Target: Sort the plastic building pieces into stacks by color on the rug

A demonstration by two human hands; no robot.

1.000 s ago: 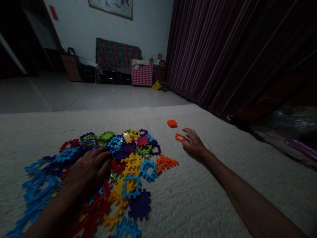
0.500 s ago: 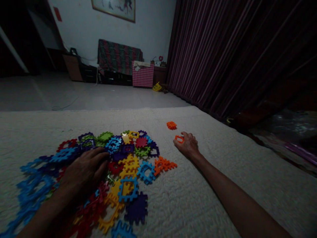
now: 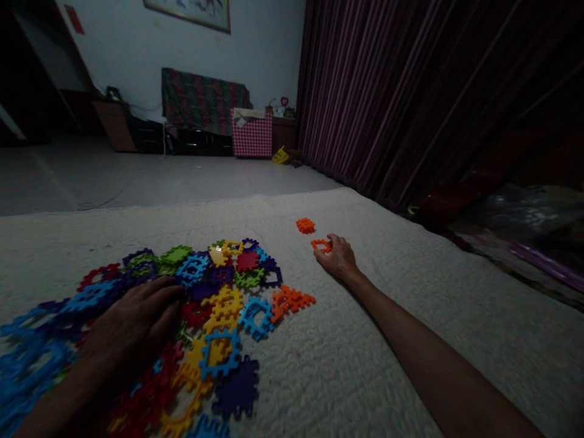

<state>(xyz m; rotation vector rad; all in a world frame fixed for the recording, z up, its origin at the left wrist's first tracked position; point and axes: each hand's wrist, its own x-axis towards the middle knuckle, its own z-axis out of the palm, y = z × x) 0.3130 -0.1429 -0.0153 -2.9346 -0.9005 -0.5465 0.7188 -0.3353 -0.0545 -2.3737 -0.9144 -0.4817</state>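
My right hand [image 3: 338, 255] pinches an orange open-centred interlocking plastic piece [image 3: 314, 244] between thumb and fingers, low over the pale quilted cover. Just beyond it lies a small stack of orange pieces [image 3: 305, 225]. On the left, my left hand [image 3: 137, 313] rests palm down over a heap of toothed plastic pieces, fingers stretched out and holding nothing that I can see. Near that hand are a light blue piece [image 3: 193, 268], yellow pieces [image 3: 227, 302] and a purple square [image 3: 237, 388]. Orange triangular pieces [image 3: 294, 300] lie at the heap's right edge.
The quilted cover [image 3: 347, 353] spreads under everything, its far edge meeting a tiled floor [image 3: 205, 179]. Dark purple curtains [image 3: 365, 91] hang on the right, above clear plastic packaging [image 3: 529, 213]. Low furniture with a checked cloth [image 3: 252, 134] stands against the far wall.
The view has turned slightly right. My right hand has carried the orange piece a little farther forward, nearer level with the orange stack. My left hand stays on the heap.
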